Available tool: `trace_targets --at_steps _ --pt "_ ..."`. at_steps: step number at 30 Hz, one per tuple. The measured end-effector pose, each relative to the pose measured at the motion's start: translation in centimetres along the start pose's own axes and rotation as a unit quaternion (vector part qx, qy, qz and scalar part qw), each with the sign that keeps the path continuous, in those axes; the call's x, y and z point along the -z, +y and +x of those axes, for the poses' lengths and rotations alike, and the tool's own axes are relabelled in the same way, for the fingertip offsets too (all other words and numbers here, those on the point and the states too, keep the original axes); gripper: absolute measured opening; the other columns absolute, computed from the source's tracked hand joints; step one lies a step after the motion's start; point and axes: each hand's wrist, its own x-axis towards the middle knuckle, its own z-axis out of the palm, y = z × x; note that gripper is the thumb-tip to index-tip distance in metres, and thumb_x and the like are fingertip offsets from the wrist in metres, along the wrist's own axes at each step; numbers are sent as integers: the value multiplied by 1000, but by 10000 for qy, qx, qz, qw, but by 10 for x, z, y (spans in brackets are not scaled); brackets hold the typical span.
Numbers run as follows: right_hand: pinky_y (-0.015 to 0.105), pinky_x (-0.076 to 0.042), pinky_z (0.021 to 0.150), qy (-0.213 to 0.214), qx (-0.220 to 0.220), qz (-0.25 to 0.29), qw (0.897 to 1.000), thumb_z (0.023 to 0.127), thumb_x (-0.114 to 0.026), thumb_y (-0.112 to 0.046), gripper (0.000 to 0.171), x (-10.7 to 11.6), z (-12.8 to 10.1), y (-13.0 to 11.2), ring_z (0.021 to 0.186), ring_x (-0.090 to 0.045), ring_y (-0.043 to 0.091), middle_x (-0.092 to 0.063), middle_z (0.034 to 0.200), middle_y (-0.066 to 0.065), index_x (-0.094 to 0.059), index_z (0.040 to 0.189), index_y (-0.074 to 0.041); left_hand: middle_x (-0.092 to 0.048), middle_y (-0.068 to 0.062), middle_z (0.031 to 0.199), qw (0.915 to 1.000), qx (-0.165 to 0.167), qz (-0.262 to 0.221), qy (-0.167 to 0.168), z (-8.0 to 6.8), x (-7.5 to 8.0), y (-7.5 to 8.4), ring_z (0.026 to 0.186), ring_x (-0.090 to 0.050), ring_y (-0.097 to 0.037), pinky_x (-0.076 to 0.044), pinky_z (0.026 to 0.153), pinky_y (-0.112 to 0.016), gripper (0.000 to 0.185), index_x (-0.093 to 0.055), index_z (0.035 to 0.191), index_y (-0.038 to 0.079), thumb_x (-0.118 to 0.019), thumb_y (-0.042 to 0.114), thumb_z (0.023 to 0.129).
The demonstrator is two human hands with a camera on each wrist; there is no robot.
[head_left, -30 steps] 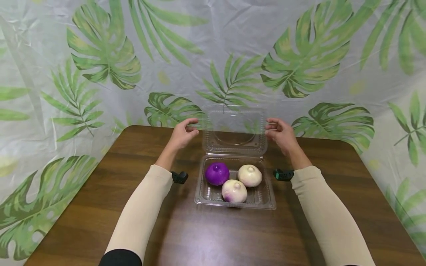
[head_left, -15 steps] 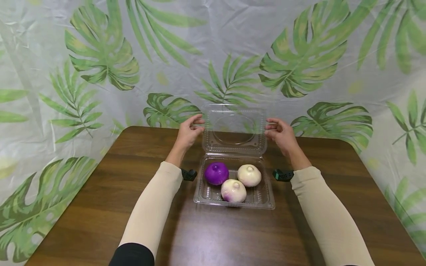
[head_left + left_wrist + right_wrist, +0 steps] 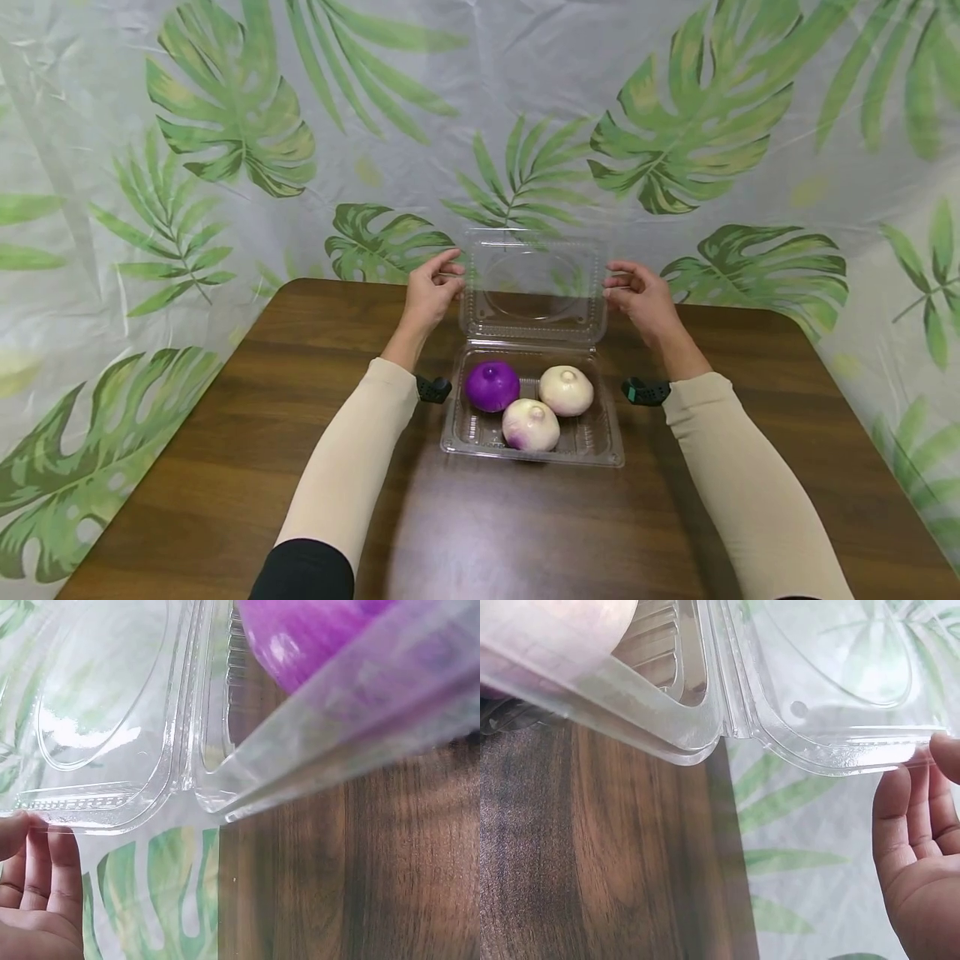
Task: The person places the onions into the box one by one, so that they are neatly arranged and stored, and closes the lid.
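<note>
Clear plastic clamshell tray (image 3: 600,446) sits mid brown wooden tabletop (image 3: 480,525): white-purple onion (image 3: 530,424) at 6 o'clock, purple onion (image 3: 492,386) at 10, white onion (image 3: 566,390) at 2. Hinged clear lid (image 3: 534,287) stands upright at 12. Left hand (image 3: 431,293) and right hand (image 3: 647,300) touch its side edges, each grip loosely curled, light fingertip pinch. Risks: thin lid flexes and slips out; onions stand tall, lid may jam on them; tray is unanchored and could skid.

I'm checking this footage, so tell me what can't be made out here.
- Left wrist view: purple onion cut off by the top edge, blurred behind the clear plastic clamshell container.
- Right wrist view: right hand cut off by the frame edge; the onions are hidden.
- Head view: left hand fingertips blur against the lid edge.
</note>
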Motion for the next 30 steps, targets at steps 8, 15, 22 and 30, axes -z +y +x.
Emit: trace_targets --at_steps 8,15,22,30 --pt "18 -55 67 74 140 182 9997 96 -61 -3 33 1 -3 -2 83 -61 5 -61 97 -10 -59 124 -22 -61 -15 98 9995 -259 -127 96 2 -7 1 66 -55 -6 -51 56 -18 52 -54 137 -6 -56 -16 86" --pt "17 -58 69 176 220 148 9995 96 -60 -4 36 4 -4 -7 83 -61 4 -61 95 -9 -54 132 -5 -60 -20 97 9992 -230 -243 218 1 -12 4 67 -55 -8 -51 58 -20 46 -55 130 -9 -54 -19 85" --pt "16 -58 71 220 361 -608 9973 100 -56 -11 29 5 -10 -16 87 -62 4 -61 104 -4 -55 129 -9 -59 -33 108 9990 -205 -343 208 0 -12 6 71 -55 -12 -51 59 -20 40 -54 125 -11 -55 -19 86" --pt "16 -58 72 239 442 -942 9943 102 -52 -12 35 5 -15 -23 89 -62 6 -60 107 0 -51 135 -1 -61 -18 97 9990 -271 -301 206 -1 -11 7 73 -57 -14 -54 63 -26 34 -56 119 -9 -56 -18 86"
